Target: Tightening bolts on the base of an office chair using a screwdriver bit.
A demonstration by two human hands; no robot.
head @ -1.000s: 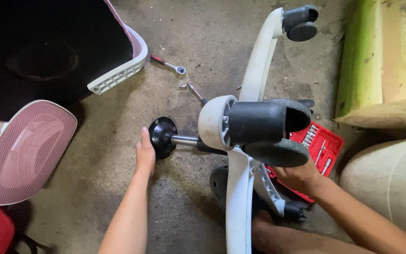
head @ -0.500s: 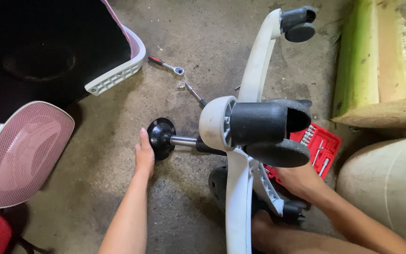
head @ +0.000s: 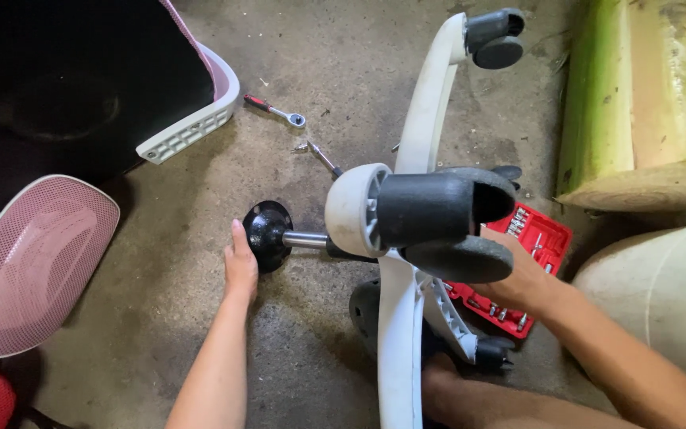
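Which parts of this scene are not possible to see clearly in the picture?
- Head view: the right hand is partly behind the near black caster; its fingers and grip are hidden.
- Head view: the left hand rests against the black round plate; the contact side is hidden.
- Head view: the red tool case is partly covered by the white chair base; its small pieces are too small to tell apart.

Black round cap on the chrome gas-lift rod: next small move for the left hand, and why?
Probably close the left hand around the black round cap and steady it. The palm only rests against the cap's edge, fingers flat, not wrapped. The chrome rod runs from it into the hub of the white chair base, which lies tipped on the concrete floor, and the right hand braces the base behind a black caster.
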